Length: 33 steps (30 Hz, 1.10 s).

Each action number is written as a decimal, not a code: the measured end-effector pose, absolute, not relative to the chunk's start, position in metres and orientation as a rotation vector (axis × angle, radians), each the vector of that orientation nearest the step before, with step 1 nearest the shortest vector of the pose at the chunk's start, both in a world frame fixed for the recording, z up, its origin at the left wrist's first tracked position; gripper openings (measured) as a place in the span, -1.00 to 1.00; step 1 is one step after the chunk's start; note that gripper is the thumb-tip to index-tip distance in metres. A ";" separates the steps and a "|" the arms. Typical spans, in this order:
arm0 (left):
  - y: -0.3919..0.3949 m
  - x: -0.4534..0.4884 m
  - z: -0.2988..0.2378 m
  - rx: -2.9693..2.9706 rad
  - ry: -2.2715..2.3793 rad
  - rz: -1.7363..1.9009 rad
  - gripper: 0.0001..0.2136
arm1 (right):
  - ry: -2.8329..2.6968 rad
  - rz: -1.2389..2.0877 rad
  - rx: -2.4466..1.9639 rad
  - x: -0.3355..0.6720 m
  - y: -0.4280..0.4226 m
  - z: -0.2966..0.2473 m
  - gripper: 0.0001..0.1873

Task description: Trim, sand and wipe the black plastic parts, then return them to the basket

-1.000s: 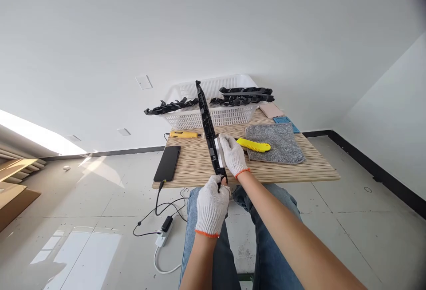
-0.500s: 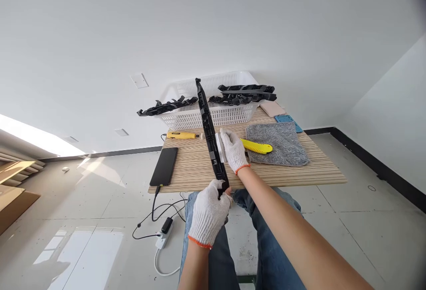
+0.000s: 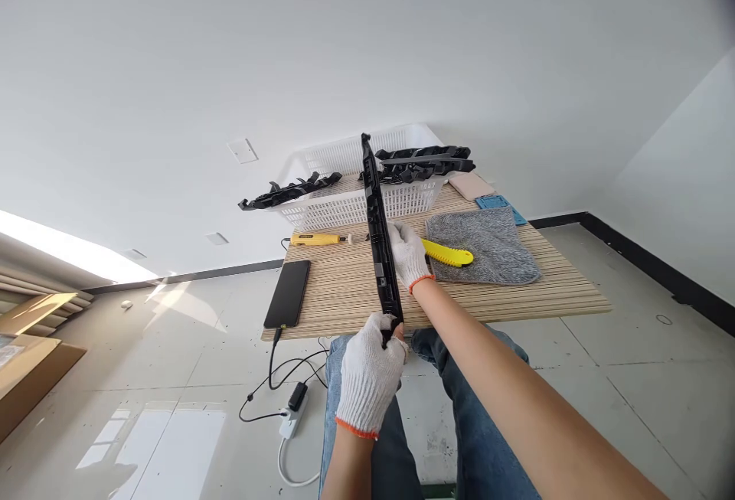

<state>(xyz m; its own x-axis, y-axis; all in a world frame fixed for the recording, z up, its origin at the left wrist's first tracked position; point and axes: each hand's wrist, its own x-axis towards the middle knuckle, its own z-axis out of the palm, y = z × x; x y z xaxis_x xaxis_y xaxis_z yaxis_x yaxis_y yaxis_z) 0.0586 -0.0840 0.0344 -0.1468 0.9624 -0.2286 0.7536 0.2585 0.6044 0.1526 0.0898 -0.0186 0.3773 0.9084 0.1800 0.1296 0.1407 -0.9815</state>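
A long black plastic strip (image 3: 376, 217) with clips and ribs stands tilted up from the table's front edge. My left hand (image 3: 370, 370), in a white knit glove with an orange cuff, is closed around its near end. Against the strip's right side is my gloved right hand (image 3: 407, 255), its fingertips partly hidden behind it. The white flat piece it held a moment ago is out of sight behind the strip. A yellow ridged handle (image 3: 449, 253) lies right of that hand, on a grey cloth (image 3: 488, 243).
A white plastic basket (image 3: 327, 213) at the back carries more black strips (image 3: 428, 163). A yellow pen-like power tool (image 3: 315, 240) and a black phone (image 3: 288, 293) on a cable lie left. A pink object (image 3: 469, 186) and blue one (image 3: 499, 205) lie right. Below is a power strip (image 3: 292, 419).
The strip's far end has swung right and the strip has turned more upright. My right hand has slipped further behind it, and the white piece has gone out of view. The camera has shifted slightly.
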 end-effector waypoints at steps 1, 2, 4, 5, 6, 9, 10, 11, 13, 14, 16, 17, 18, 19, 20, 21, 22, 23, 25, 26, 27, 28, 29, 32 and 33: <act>-0.084 0.059 0.034 1.535 1.976 0.494 -0.88 | -1.047 0.738 -1.335 0.153 0.086 -0.017 -0.55; -0.084 0.059 0.034 1.525 1.990 0.518 -0.88 | -1.041 0.725 -1.351 0.154 0.082 -0.015 -0.54; -0.084 0.058 0.033 1.519 1.997 0.564 -0.84 | -1.030 0.696 -1.388 0.155 0.072 -0.014 -0.53; -0.083 0.058 0.032 1.517 1.992 0.582 -0.83 | -1.026 0.685 -1.405 0.155 0.067 -0.014 -0.53; -0.083 0.058 0.032 1.514 1.985 0.589 -0.82 | -1.021 0.675 -1.419 0.156 0.062 -0.015 -0.54; -0.081 0.059 0.033 1.490 2.004 0.559 -0.81 | -0.962 0.638 -1.459 0.158 0.052 -0.017 -0.51; -0.081 0.060 0.034 1.480 2.016 0.546 -0.81 | -0.931 0.622 -1.473 0.159 0.051 -0.017 -0.49; -0.081 0.060 0.036 1.473 2.024 0.539 -0.81 | -0.899 0.607 -1.486 0.160 0.050 -0.017 -0.47; -0.081 0.061 0.038 1.475 2.029 0.543 -0.80 | -0.844 0.580 -1.506 0.162 0.049 -0.015 -0.47; -0.081 0.061 0.038 1.480 2.029 0.547 -0.79 | -0.821 0.568 -1.515 0.163 0.048 -0.014 -0.47; -0.081 0.061 0.036 1.483 2.028 0.557 -0.77 | -0.778 0.544 -1.533 0.164 0.047 -0.013 -0.47; -0.081 0.061 0.035 1.481 2.027 0.563 -0.76 | -0.760 0.537 -1.541 0.165 0.047 -0.013 -0.47; -0.080 0.061 0.033 1.474 2.024 0.566 -0.77 | -0.744 0.534 -1.548 0.165 0.046 -0.014 -0.47; -0.080 0.061 0.031 1.467 2.019 0.569 -0.78 | -0.735 0.536 -1.552 0.166 0.045 -0.015 -0.47; -0.079 0.061 0.030 1.463 2.015 0.572 -0.79 | -0.731 0.542 -1.551 0.167 0.044 -0.015 -0.47; -0.079 0.061 0.029 1.463 2.011 0.572 -0.80 | -0.730 0.551 -1.547 0.167 0.044 -0.016 -0.48; -0.079 0.061 0.029 1.466 2.008 0.571 -0.80 | -0.729 0.561 -1.543 0.168 0.043 -0.016 -0.48; -0.080 0.061 0.030 1.471 2.009 0.569 -0.80 | -0.729 0.572 -1.536 0.168 0.042 -0.016 -0.47; -0.080 0.061 0.032 1.486 2.021 0.553 -0.78 | -0.734 0.602 -1.522 0.169 0.040 -0.016 -0.46; -0.081 0.061 0.033 1.493 2.026 0.541 -0.77 | -0.759 0.630 -1.511 0.169 0.038 -0.015 -0.45; -0.081 0.061 0.034 1.498 2.030 0.530 -0.76 | -0.814 0.671 -1.494 0.169 0.036 -0.014 -0.46; -0.081 0.061 0.034 1.500 2.029 0.522 -0.76 | -0.904 0.722 -1.476 0.170 0.033 -0.013 -0.47; -0.081 0.061 0.034 1.499 2.021 0.516 -0.77 | -1.018 0.776 -1.460 0.171 0.030 -0.013 -0.48; -0.082 0.061 0.033 1.518 1.991 0.500 -0.79 | -1.285 0.872 -1.459 0.173 0.021 -0.012 -0.49; -0.083 0.061 0.033 1.533 1.985 0.496 -0.79 | -1.308 0.877 -1.475 0.174 0.018 -0.012 -0.48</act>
<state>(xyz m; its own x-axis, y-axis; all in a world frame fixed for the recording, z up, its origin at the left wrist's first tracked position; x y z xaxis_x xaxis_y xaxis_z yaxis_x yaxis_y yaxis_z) 0.0607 -0.0828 0.0335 -0.1743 0.9608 -0.2155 0.7465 0.2717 0.6074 0.1740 0.0184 -0.0116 0.1725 0.9823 0.0733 0.3055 0.0174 -0.9520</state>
